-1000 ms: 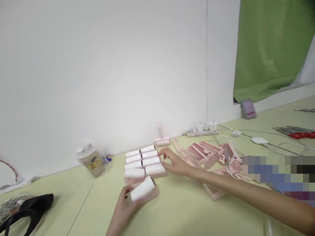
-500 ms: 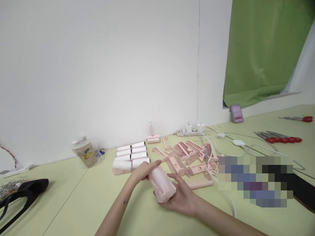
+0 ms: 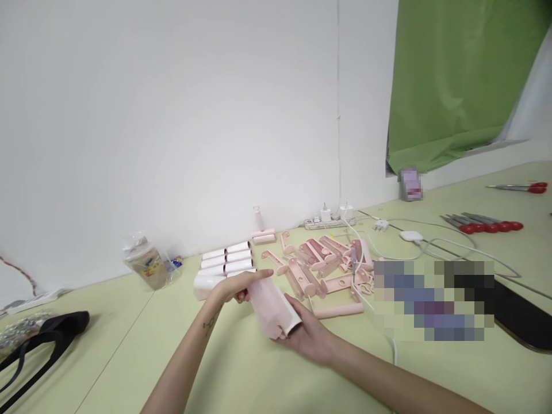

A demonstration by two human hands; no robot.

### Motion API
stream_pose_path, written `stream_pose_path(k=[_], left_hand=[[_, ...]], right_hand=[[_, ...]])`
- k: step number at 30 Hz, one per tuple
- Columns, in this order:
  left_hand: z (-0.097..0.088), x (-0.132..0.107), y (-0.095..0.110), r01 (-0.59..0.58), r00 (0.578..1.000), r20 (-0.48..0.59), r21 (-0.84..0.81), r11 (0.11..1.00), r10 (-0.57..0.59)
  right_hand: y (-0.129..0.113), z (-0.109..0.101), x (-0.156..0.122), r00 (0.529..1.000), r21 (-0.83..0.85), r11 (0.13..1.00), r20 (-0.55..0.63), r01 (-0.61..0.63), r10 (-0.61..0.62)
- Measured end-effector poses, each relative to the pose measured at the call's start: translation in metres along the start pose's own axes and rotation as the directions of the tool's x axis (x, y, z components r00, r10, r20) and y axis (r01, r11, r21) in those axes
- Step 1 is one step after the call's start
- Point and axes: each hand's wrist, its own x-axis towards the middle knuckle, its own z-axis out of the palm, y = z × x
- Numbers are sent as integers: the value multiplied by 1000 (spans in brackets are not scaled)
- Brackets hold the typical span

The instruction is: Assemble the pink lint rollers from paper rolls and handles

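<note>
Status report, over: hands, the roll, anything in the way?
Left hand on far end, right hand on near end. Pink-covered white roll held slantwise, near end open. Loose pink parts beyond; no obstruction seen at the roll.

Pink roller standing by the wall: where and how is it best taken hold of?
Probably take the pink roller by its handle, from the front and above: the slim handle points up over a wider head, and the wall is close behind.

A power strip (image 3: 330, 225) is set along the wall (image 3: 172, 115). Red-handled tools (image 3: 491, 226) (tips to the left) are laid side by side on the table (image 3: 142, 333).
</note>
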Motion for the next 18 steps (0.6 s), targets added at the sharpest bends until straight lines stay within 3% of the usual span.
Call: stream_pose_path(k=[9, 14, 18], left_hand=[[-3, 8, -22, -55, 998, 18, -127, 990, 58], [-5, -7, -65, -252, 968, -92, -293, 922, 235], [9, -11, -107, -372, 919, -264, -338, 864, 293]], right_hand=[[0, -8, -5, 981, 21, 984, -68, -178, 179], [-12, -6, -6, 994, 109, 990, -52, -91, 97], [-28, -1, -11, 999, 151, 988, -27, -19, 24]])
